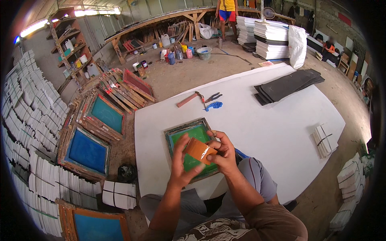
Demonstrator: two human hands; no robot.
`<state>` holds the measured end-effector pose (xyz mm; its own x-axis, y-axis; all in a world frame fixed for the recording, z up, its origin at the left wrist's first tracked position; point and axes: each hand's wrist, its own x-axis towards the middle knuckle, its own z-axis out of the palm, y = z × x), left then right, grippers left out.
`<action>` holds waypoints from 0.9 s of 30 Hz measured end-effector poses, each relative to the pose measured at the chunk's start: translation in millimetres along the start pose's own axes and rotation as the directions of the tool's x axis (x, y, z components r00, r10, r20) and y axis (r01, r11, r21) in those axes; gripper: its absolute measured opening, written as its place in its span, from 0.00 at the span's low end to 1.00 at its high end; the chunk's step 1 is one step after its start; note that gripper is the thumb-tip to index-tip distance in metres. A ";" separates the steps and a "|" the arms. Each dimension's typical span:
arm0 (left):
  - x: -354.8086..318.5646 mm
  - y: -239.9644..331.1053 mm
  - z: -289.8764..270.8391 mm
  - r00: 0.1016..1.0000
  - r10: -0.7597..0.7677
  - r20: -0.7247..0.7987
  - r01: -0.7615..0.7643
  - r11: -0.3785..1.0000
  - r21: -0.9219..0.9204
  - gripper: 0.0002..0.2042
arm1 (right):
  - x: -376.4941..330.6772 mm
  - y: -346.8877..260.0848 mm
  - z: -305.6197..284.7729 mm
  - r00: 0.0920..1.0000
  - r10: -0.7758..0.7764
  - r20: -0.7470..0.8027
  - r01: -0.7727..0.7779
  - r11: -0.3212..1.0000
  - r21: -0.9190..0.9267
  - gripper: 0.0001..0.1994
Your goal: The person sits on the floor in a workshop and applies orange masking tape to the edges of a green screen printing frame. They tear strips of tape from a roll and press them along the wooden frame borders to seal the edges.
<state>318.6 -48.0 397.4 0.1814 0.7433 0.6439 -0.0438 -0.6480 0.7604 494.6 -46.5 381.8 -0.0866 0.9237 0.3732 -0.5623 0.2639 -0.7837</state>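
Note:
My right hand (223, 152) grips a shiny orange-brown roll (196, 148) by its right side, thumb in front. It looks like packing tape, with a white ragged mark near its lower right edge. Beside the roll's left side is my left hand (179, 160), slightly blurred, its fingers stretched and thumb apart; whether it touches the roll I cannot tell. Both hands are above a wooden-framed screen (169, 134) with green mesh, lying on a white sheet (257, 132) and partly hidden by them. Beyond the frame lie a hammer (185, 100), pliers (214, 97) and a crumpled blue cloth (214, 106).
Black sheets (287, 86) and a strapped white bundle (325, 140) lie on the right. Framed blue screens (88, 150) and white stacks (32, 100) crowd the left. Tall white stacks (271, 40) stand behind; a person (227, 12) stands nearby, another sits far right.

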 end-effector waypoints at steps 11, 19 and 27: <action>-13.3 -23.7 -2.7 0.874 -0.484 -0.049 0.437 0.825 -0.357 0.27 | 0.9 19.6 -2.0 0.997 0.051 0.051 -0.053 0.998 0.026 0.40; -5.2 -15.0 0.7 0.863 -0.435 -0.255 0.404 0.899 -0.166 0.25 | 6.5 15.8 24.3 0.996 0.088 -0.034 -0.093 0.975 -0.201 0.36; 2.2 -13.2 -9.3 0.824 -0.544 -0.156 0.476 0.815 -0.330 0.23 | 10.0 16.1 7.7 0.999 0.005 -0.052 0.000 0.996 0.094 0.36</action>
<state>310.3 -36.3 389.5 0.0203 0.9913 0.1300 -0.2738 -0.1196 0.9543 478.3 -35.2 376.8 -0.0463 0.9381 0.3433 -0.6371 0.2370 -0.7334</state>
